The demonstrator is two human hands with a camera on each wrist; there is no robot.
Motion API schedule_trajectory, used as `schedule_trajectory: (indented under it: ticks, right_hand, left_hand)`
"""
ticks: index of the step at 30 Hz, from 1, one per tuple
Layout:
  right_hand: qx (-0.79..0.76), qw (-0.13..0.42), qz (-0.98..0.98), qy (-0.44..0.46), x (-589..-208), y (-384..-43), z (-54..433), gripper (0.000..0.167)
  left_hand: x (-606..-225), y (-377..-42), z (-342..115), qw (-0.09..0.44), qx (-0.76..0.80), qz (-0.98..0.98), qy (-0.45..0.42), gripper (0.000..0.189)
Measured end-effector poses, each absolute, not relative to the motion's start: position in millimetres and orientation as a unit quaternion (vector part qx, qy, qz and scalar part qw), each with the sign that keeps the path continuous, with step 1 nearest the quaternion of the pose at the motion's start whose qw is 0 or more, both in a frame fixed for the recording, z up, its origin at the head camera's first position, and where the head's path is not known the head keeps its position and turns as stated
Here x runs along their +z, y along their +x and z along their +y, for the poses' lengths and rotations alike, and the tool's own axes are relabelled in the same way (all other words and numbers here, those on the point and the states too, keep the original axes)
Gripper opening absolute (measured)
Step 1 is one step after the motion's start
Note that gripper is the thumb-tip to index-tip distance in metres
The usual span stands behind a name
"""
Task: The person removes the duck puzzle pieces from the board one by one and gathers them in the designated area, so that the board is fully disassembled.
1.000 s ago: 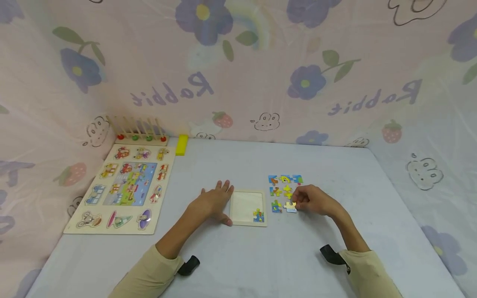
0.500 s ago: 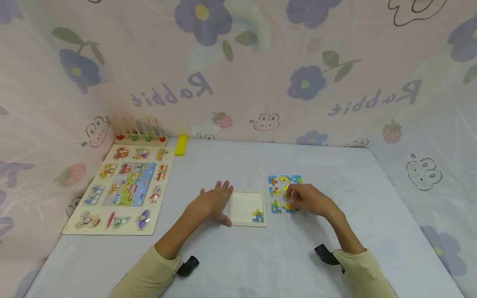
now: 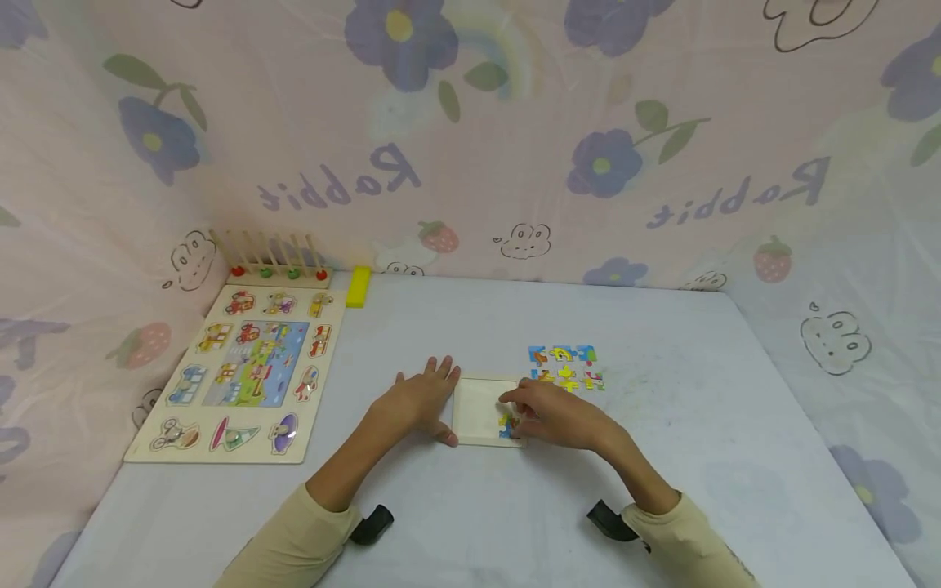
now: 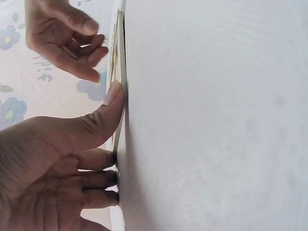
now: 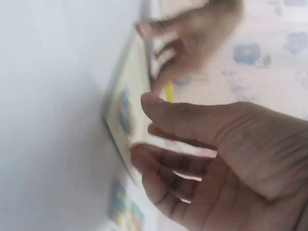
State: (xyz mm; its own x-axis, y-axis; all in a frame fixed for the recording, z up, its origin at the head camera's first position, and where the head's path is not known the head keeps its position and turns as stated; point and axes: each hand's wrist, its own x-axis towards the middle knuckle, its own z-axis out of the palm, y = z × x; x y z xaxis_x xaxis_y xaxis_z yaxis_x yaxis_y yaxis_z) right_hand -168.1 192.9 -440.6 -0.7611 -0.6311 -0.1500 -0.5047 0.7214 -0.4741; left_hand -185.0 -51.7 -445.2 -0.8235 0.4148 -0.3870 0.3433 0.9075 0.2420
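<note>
My left hand (image 3: 416, 402) lies with fingers spread at the left side of a shallow wooden puzzle tray (image 3: 474, 408), its thumb against the tray's edge in the left wrist view. Over the tray's right side is my right hand (image 3: 555, 415), fingers bent, thumb and fingertips apart, with no piece showing between them in the right wrist view. Close by its fingertips, a colourful jigsaw piece (image 3: 505, 426) lies in the tray's near right corner, partly covered by the hand. Several loose jigsaw pieces (image 3: 566, 374) lie in rows beyond the right hand, which hides part of the group.
At the left lies a large wooden picture puzzle board (image 3: 220, 441). Behind it stands a rack of wooden pegs with red and green beads (image 3: 279, 276), and beside that a yellow block (image 3: 358, 287). Printed fabric walls (image 3: 485, 188) surround the table.
My right hand has moved left from the loose pieces to the tray, uncovering a piece at the right of the middle row. The left hand has stayed at the tray's left side.
</note>
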Motion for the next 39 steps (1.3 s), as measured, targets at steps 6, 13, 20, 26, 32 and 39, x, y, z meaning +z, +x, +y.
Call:
schedule_trajectory:
  ticks: [6,13,20,26,32,39]
  right_hand:
    - [-0.164,0.127,0.928,-0.310,-449.9,-156.8,175.9,0.028]
    - [-0.183,0.112,0.935,-0.284,-449.3,-161.6,172.2,0.029]
    - [-0.226,0.132,0.920,-0.291,-454.4,-164.7,179.0,0.028]
    - [-0.271,0.145,0.913,-0.268,-456.1,-164.7,183.9,0.035]
    - [-0.258,0.140,0.922,-0.251,-452.8,-166.0,185.1,0.024]
    - [-0.302,0.111,0.902,-0.289,-443.5,-174.0,200.3,0.015]
  left_hand:
    - [-446.9,-184.7,-52.6,0.225,0.087,0.949,0.203,0.113]
    - [-445.8,-186.4,-52.6,0.221,0.080,0.950,0.206,0.112]
    - [-446.7,-187.0,-53.0,0.225,0.081,0.949,0.205,0.112]
    - [-445.0,-186.1,-52.9,0.224,0.083,0.951,0.199,0.112]
    - [-447.4,-188.8,-52.6,0.222,0.083,0.950,0.205,0.113]
    - [-444.6,-188.5,-52.7,0.230,0.085,0.948,0.203,0.113]
